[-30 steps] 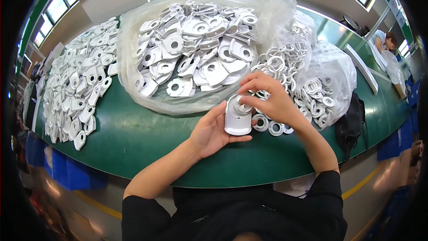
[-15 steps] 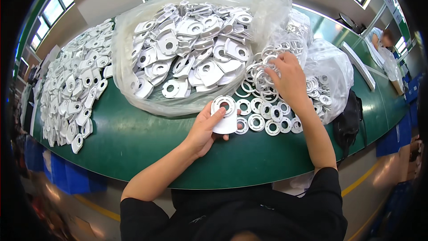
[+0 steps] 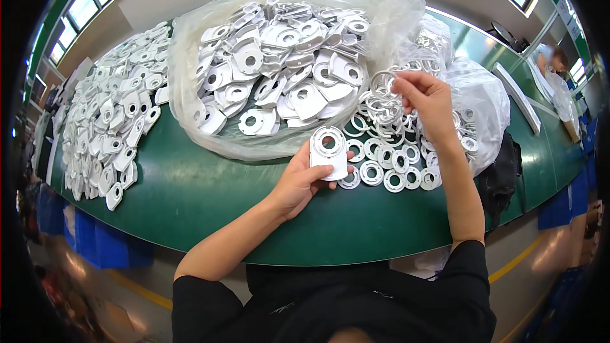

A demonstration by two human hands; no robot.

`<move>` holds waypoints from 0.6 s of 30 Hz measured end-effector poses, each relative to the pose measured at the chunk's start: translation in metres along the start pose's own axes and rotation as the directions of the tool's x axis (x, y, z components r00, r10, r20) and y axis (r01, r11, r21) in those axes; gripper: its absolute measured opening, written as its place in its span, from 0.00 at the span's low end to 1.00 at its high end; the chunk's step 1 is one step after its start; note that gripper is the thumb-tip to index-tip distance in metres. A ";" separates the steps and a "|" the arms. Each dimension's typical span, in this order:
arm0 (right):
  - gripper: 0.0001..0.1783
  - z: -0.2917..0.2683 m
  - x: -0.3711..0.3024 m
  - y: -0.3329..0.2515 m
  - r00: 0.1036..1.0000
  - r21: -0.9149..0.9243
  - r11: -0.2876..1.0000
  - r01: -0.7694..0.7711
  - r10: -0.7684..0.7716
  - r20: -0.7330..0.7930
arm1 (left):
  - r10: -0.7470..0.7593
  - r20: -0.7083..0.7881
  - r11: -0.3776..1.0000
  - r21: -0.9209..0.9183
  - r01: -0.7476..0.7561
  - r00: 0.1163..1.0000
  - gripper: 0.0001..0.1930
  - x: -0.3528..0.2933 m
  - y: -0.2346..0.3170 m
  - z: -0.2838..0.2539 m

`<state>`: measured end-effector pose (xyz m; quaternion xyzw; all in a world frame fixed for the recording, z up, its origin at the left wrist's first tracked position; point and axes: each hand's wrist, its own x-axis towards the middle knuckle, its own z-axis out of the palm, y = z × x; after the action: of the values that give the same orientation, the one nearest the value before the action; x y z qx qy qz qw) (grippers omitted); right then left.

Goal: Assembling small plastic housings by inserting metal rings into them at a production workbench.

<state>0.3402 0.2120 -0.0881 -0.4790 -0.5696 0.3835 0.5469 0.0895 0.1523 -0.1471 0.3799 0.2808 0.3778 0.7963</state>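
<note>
In my left hand (image 3: 297, 184) is a white plastic plate (image 3: 325, 168) with a round hole near its far end and a ring-shaped rim around it. My thumb presses its near part, and the fingers go underneath. My right hand (image 3: 427, 105) is closed in a pinch on a thin white ring (image 3: 382, 81), held up over a heap of similar thin rings (image 3: 381, 114). Between my hands and just nearer lie several flat white discs (image 3: 394, 181) with center holes. The fingertips under the plate are partly hidden.
A large clear plastic bag (image 3: 184, 105) full of similar white plates stands ahead. More plates (image 3: 105, 127) are piled at the left of the green table (image 3: 210, 216). At right are another clear bag (image 3: 489, 105), a black bag (image 3: 499, 181), a long white bar (image 3: 518, 98) and another person (image 3: 551, 58).
My right hand has risen from the ring heap with a thin ring pinched in its fingers. My left thumb has slid from the plate's hole toward its near end.
</note>
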 end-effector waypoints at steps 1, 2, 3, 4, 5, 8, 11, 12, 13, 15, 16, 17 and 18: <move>0.09 0.007 -0.005 0.000 1.000 0.003 1.000 -0.001 0.001 0.003 | 0.002 0.002 1.000 0.019 -0.002 1.000 0.28 0.000 0.001 0.000; 0.09 0.018 -0.012 0.000 0.999 -0.018 1.000 0.022 -0.021 0.049 | 0.003 -0.005 1.000 0.017 -0.003 1.000 0.28 0.000 0.001 -0.002; 0.08 0.028 -0.018 0.000 0.994 -0.034 0.998 0.047 -0.043 0.096 | 0.003 0.002 1.000 -0.004 -0.003 1.000 0.29 0.000 0.002 -0.005; 0.09 0.035 -0.025 0.002 0.972 -0.067 0.987 0.148 -0.132 0.196 | 0.004 0.008 1.000 -0.025 -0.004 1.000 0.29 -0.001 0.002 -0.007; 0.12 0.040 -0.030 0.002 0.892 -0.170 0.904 0.393 -0.330 0.309 | 0.004 0.004 1.000 -0.026 -0.004 1.000 0.29 -0.001 0.004 -0.007; 0.16 0.050 -0.041 0.006 0.669 -0.258 0.660 0.705 -0.501 0.548 | 0.017 0.036 0.999 -0.047 -0.015 0.999 0.30 -0.001 0.005 -0.007; 0.17 0.052 -0.040 0.007 0.590 -0.252 0.588 0.769 -0.499 0.635 | 0.012 -0.016 0.999 -0.030 -0.012 1.000 0.30 -0.002 0.004 -0.007; 0.17 0.051 -0.038 0.008 0.567 -0.262 0.557 0.788 -0.490 0.662 | 0.023 -0.002 0.999 -0.034 -0.024 1.000 0.30 -0.002 0.005 -0.006; 0.17 0.050 -0.038 0.009 0.566 -0.260 0.558 0.788 -0.490 0.663 | 0.035 0.013 0.999 -0.038 -0.035 0.999 0.30 -0.003 0.005 -0.006; 0.17 0.048 -0.037 0.010 0.560 -0.271 0.551 0.789 -0.466 0.685 | 0.037 0.014 0.999 -0.035 -0.036 0.999 0.29 -0.002 0.005 -0.006; 0.17 0.048 -0.036 0.009 0.560 -0.272 0.551 0.789 -0.465 0.685 | 0.038 0.014 0.999 -0.031 -0.037 0.999 0.29 -0.002 0.005 -0.006; 0.16 0.047 -0.036 0.009 0.541 -0.279 0.522 0.806 -0.458 0.705 | 0.037 0.014 0.999 -0.032 -0.037 0.999 0.29 -0.002 0.005 -0.006; 0.16 0.047 -0.035 0.008 0.522 -0.286 0.493 0.822 -0.450 0.724 | 0.030 0.020 0.999 -0.030 -0.029 0.999 0.29 -0.002 0.006 -0.006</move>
<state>0.2926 0.1838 -0.1098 -0.2274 -0.9322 0.0575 0.2757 0.0822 0.1557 -0.1454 0.3761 0.2616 0.3896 0.7990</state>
